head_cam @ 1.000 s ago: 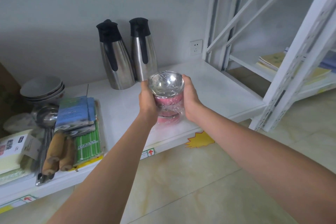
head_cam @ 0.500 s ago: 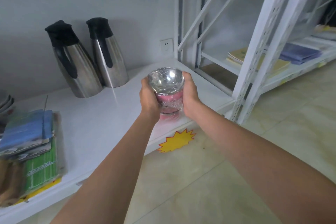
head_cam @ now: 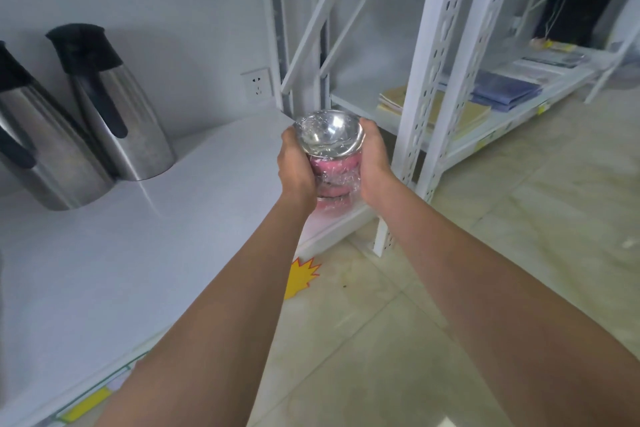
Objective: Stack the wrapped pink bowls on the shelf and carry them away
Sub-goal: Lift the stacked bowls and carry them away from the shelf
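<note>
The left hand [head_cam: 297,163] and right hand [head_cam: 373,158] squeeze the stack of wrapped pink bowls [head_cam: 329,158] in the air, by the white shelf [head_cam: 145,253] corner. The wrap looks slippery, so holding both sides low seems safest.

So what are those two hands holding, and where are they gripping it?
A stack of wrapped pink bowls, steel-lined on top. The left hand and the right hand clasp its opposite sides, palms pressed against the plastic wrap.
</note>
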